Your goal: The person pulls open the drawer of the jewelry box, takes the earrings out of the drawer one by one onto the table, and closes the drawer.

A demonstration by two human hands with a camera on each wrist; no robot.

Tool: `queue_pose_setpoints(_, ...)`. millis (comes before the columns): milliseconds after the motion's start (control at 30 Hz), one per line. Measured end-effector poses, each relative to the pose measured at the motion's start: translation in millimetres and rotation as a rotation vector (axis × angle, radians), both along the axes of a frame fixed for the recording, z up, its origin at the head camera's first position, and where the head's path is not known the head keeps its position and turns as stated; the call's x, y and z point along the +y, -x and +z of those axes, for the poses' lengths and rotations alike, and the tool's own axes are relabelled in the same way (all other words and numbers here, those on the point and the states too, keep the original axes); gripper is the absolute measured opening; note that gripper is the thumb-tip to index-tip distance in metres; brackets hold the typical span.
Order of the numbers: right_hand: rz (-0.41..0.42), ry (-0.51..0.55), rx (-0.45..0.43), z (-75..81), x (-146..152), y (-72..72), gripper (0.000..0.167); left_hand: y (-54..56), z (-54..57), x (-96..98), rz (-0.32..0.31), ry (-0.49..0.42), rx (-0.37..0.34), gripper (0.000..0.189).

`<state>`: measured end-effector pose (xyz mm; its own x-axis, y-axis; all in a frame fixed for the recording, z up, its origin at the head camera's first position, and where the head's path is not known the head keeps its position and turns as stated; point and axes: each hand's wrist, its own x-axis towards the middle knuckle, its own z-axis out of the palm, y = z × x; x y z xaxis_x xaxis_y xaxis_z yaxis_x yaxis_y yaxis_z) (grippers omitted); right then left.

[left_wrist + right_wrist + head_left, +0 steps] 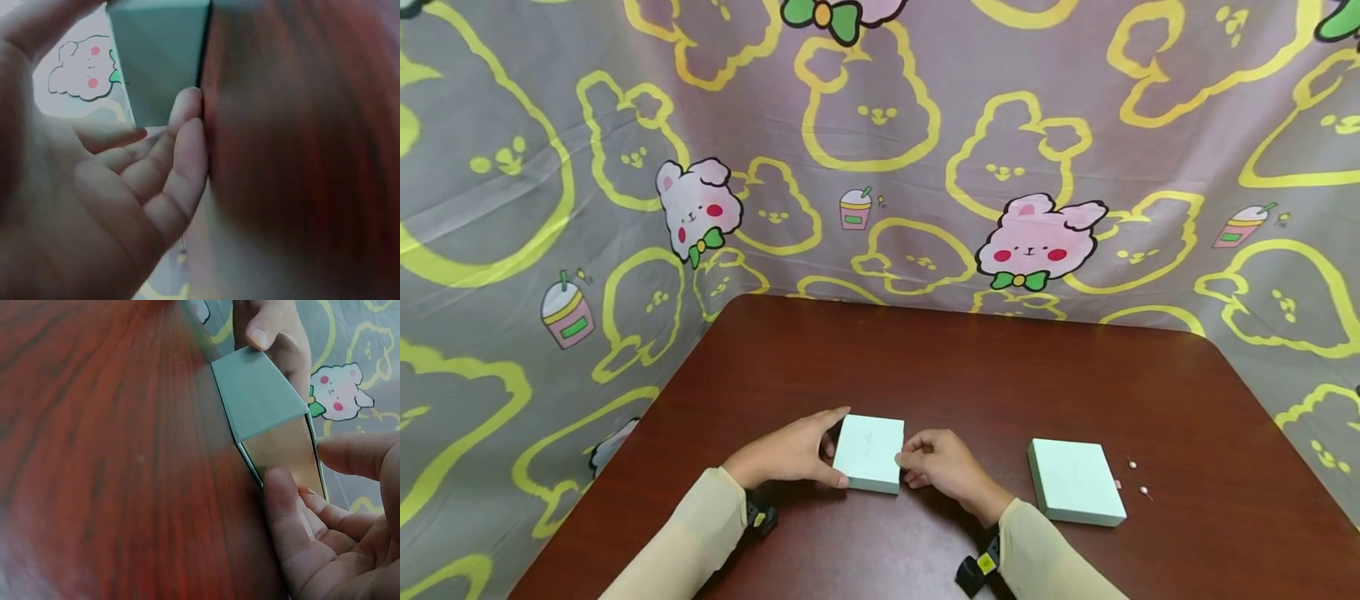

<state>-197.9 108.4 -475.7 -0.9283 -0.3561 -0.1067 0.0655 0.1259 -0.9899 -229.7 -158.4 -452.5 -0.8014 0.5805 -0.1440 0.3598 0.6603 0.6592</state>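
A flat mint-green box [868, 450] with faint lettering on top lies on the table in the head view. My left hand [797, 450] grips it from the left, thumb at the near corner and fingers around the far side. At its right end is my right hand [943, 467], fingers curled and thumb against the top edge. The right wrist view shows that end open, with a tan inner face [284, 453] inside the green sleeve. A small orange-pink tab [306, 490] shows between the right fingers. The left fingers rest along the box's side in the left wrist view.
A second mint-green box [1075, 479] lies to the right, with a small pinkish tab at its right side. Beside it are two small pieces with white beads and thin pins [1132, 465]. The dark red-brown table [925, 367] meets a patterned cloth [760, 125] behind.
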Motion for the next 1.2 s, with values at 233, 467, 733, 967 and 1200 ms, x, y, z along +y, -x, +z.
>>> queue_pose_setpoints(233,0.017,0.009,-0.011,-5.9,0.1,4.2,0.023,3.3,-11.9,-8.0,0.023,-0.132,-0.106,0.108)
queue_pose_setpoints(467,0.043,0.046,0.001,-7.1,-2.2,6.4,0.025,0.7,-15.1,-15.2,0.029,-0.252,-0.113,0.099)
queue_pose_setpoints(733,0.008,0.098,0.021,-12.0,7.9,4.3,0.018,1.8,-20.0,-6.9,0.016,-0.253,-0.1,0.097)
queue_pose_setpoints(967,0.014,0.076,0.035,-17.2,8.0,7.6,0.013,3.5,-21.0,-7.7,-0.001,-0.264,-0.082,0.094)
queue_pose_setpoints(1200,0.009,0.086,0.044,-19.5,7.6,7.8,0.011,1.2,-19.0,-6.4,0.008,-0.255,-0.096,0.094)
